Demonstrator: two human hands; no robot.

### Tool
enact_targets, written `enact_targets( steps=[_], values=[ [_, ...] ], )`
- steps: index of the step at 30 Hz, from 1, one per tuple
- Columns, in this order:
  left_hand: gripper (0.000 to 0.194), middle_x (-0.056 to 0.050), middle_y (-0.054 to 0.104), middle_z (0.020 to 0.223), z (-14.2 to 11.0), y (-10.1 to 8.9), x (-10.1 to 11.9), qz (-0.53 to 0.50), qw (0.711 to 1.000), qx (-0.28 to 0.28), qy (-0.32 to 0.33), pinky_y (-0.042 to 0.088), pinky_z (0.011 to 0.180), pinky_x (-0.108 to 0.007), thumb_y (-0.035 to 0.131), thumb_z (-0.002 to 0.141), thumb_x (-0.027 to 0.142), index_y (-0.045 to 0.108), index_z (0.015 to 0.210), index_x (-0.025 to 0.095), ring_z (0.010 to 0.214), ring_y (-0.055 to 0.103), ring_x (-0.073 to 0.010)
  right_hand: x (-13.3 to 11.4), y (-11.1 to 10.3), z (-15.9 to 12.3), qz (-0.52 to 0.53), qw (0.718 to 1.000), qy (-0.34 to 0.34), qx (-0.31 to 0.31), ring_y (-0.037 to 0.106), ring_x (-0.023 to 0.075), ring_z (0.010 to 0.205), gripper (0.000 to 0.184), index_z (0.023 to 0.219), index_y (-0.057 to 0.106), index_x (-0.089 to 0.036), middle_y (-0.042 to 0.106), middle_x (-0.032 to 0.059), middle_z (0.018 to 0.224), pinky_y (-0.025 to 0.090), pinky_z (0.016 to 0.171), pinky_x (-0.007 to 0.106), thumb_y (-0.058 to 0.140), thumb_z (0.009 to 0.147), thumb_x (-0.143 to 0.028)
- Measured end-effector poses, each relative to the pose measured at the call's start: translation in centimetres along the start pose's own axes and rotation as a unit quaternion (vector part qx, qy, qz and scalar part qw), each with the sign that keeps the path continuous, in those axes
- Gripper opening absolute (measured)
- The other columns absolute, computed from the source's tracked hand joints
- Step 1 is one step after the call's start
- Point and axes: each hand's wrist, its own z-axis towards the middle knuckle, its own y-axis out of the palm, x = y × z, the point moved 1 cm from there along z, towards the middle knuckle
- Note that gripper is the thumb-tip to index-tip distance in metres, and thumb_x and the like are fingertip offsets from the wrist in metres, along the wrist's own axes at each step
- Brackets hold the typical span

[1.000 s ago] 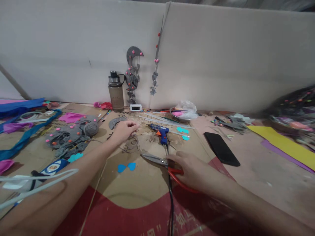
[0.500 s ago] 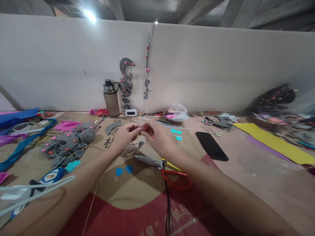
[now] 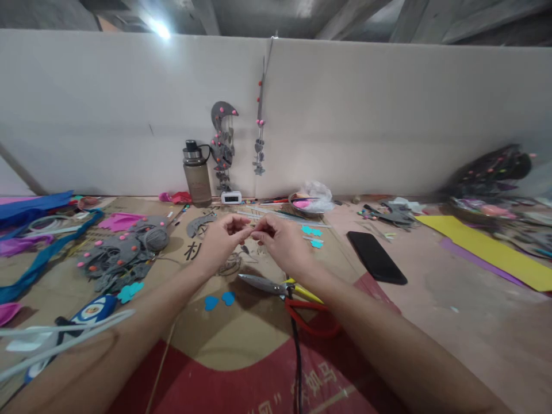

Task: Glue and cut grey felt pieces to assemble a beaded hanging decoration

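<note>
Head view, and I see the left hand [image 3: 222, 244] and right hand [image 3: 282, 244] nearly meeting, each pinched thumb to finger, on what I can't tell. Grey yarn [image 3: 230, 265] lies on the cardboard [image 3: 215, 348] just below; nearer the person are scissors [image 3: 264, 284] and two blue hearts [image 3: 211, 303].

- Pinkish, matte tabletop [image 3: 452, 351], bearing a brown-and-red printed cardboard sheet [image 3: 241, 339].
- On the cardboard: steel scissors with red-and-yellow handles [image 3: 262, 283]; two blue heart-shaped cutouts [image 3: 228, 298].
- Right of it: black rectangular phone [image 3: 376, 257].
</note>
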Motion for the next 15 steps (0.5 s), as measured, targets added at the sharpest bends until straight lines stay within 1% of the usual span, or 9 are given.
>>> enact_targets(
  steps=[3,7,9,11,13,15],
  values=[
    [0.027,-0.003,0.065,0.076,-0.3,0.1,-0.2,0.069,0.996,0.022,0.053,0.045,0.063,-0.025,0.066,0.074,0.035,0.064,0.093,0.016,0.068,0.058,-0.0129,0.5,0.2,-0.1,-0.004,1.0,0.003,-0.004,0.052,0.0108,0.063,0.005,0.073,0.059,-0.019,0.061,-0.0019,0.067,0.037,0.062,0.024,0.06,0.078,-0.019],
    [0.022,-0.002,0.066,0.078,-0.6,0.1,-0.4,0.142,0.985,0.023,0.093,0.047,0.066,-0.026,0.064,0.076,0.03,0.065,0.095,0.018,0.07,0.06,-0.0138,1.1,0.2,0.0,-0.027,0.999,-0.004,-0.027,0.05,0.0111,0.063,0.009,0.07,0.056,-0.019,0.058,-0.002,0.065,0.035,0.062,0.025,0.059,0.079,-0.019],
    [0.022,-0.002,0.066,0.079,-0.7,0.0,-0.3,0.173,0.978,0.03,0.111,0.046,0.067,-0.026,0.065,0.076,0.028,0.065,0.095,0.018,0.071,0.06,-0.0138,1.3,0.2,0.1,-0.019,0.999,-0.008,-0.046,0.048,0.0107,0.062,0.009,0.069,0.055,-0.019,0.056,-0.0027,0.063,0.034,0.061,0.025,0.058,0.078,-0.017],
    [0.023,-0.003,0.066,0.08,-0.7,0.0,-0.3,0.165,0.98,0.028,0.109,0.047,0.068,-0.027,0.065,0.075,0.028,0.065,0.096,0.018,0.072,0.06,-0.0139,1.6,0.2,0.2,0.014,0.998,-0.005,-0.067,0.048,0.0102,0.061,0.009,0.069,0.054,-0.019,0.055,-0.0034,0.062,0.035,0.06,0.024,0.058,0.077,-0.017],
    [0.025,-0.003,0.066,0.08,-0.7,0.0,-0.4,0.115,0.99,0.021,0.084,0.047,0.069,-0.027,0.067,0.074,0.029,0.064,0.096,0.017,0.072,0.061,-0.0141,2.0,0.4,0.3,0.077,0.993,0.013,-0.087,0.05,0.01,0.059,0.009,0.07,0.052,-0.019,0.055,-0.0036,0.062,0.038,0.059,0.024,0.058,0.077,-0.02],
    [0.025,-0.003,0.066,0.079,-0.6,0.1,-0.5,0.062,0.996,0.025,0.061,0.047,0.07,-0.027,0.068,0.073,0.029,0.064,0.095,0.016,0.073,0.061,-0.014,2.3,0.6,0.3,0.156,0.981,0.048,-0.102,0.053,0.0103,0.058,0.011,0.071,0.051,-0.019,0.056,-0.0034,0.062,0.041,0.058,0.025,0.058,0.078,-0.024]
  ],
)
